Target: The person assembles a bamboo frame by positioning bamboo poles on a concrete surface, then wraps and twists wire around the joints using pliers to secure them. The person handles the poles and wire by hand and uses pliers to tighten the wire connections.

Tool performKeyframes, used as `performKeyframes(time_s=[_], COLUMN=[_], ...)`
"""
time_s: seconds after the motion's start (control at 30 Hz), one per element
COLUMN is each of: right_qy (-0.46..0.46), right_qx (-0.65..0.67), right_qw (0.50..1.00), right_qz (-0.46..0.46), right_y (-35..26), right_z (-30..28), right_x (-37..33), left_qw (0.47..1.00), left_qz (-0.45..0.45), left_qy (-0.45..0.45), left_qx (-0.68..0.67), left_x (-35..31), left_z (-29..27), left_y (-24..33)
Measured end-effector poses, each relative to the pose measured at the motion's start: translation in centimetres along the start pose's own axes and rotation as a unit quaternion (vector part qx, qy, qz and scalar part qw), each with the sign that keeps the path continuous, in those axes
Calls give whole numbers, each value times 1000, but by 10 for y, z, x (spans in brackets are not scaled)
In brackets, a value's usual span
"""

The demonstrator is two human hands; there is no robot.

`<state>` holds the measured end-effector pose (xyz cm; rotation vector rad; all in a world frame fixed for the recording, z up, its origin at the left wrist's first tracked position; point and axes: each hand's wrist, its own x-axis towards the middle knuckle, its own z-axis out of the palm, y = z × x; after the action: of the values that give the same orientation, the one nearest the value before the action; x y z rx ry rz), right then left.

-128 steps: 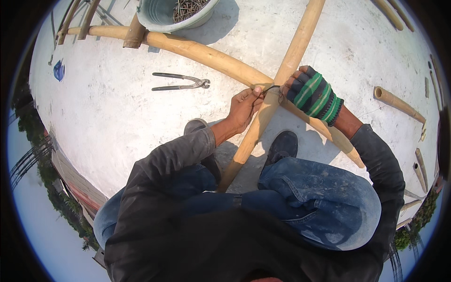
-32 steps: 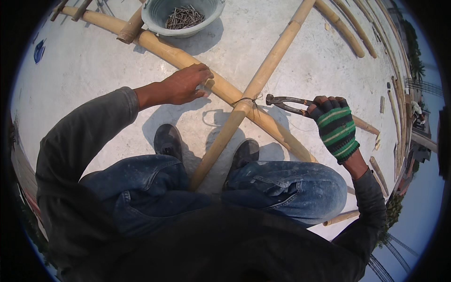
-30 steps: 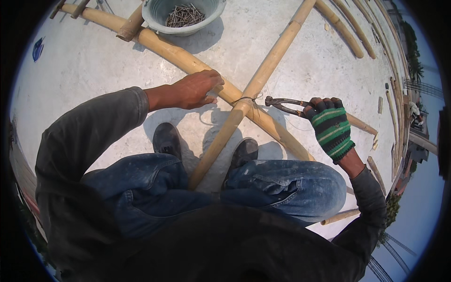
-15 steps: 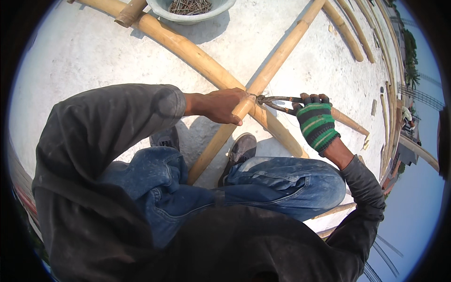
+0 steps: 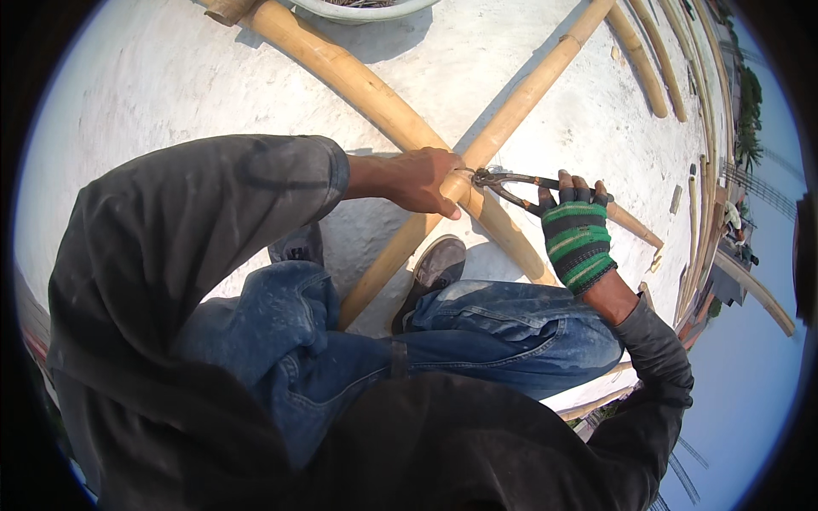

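Two bamboo poles cross in front of me: one pole slants from upper left to lower right, the other from upper right down toward my feet. My bare left hand is closed over the poles at the crossing, fingers on the far side and thumb nearer me. In a green and black striped fingerless glove, my right hand grips the handles of metal pincers. The pincers' jaws meet thin wire at the joint; whether they are fully closed on it is too small to tell.
A pale bowl of nails stands beyond the poles, cut off by the top edge. More bamboo poles lie at the far right. My shoe is close to the crossing. Another person is far off at the right.
The view has shifted a little, so the bowl sits higher and more cut off. The fingers of my right hand are somewhat straighter on the handles. The jaws remain at the crossing.
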<state>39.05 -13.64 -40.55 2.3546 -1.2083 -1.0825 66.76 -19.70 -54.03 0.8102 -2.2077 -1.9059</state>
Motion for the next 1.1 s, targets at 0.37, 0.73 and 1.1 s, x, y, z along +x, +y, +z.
performKeyframes(time_s=[0.37, 0.73, 1.1], right_qy=[-92, -48, -139], right_qx=[191, 191, 201], right_qw=[977, 980, 970], right_qz=[-22, -36, 10], right_y=[4, 15, 23], right_z=[-30, -15, 4], right_x=[-2, -5, -4], left_qw=[1000, 988, 990], left_qz=[-18, -17, 56], left_qy=[-7, 148, 125], left_qx=[-4, 36, 31], left_x=[3, -5, 0], left_z=[0, 26, 43], left_y=[1, 1, -5])
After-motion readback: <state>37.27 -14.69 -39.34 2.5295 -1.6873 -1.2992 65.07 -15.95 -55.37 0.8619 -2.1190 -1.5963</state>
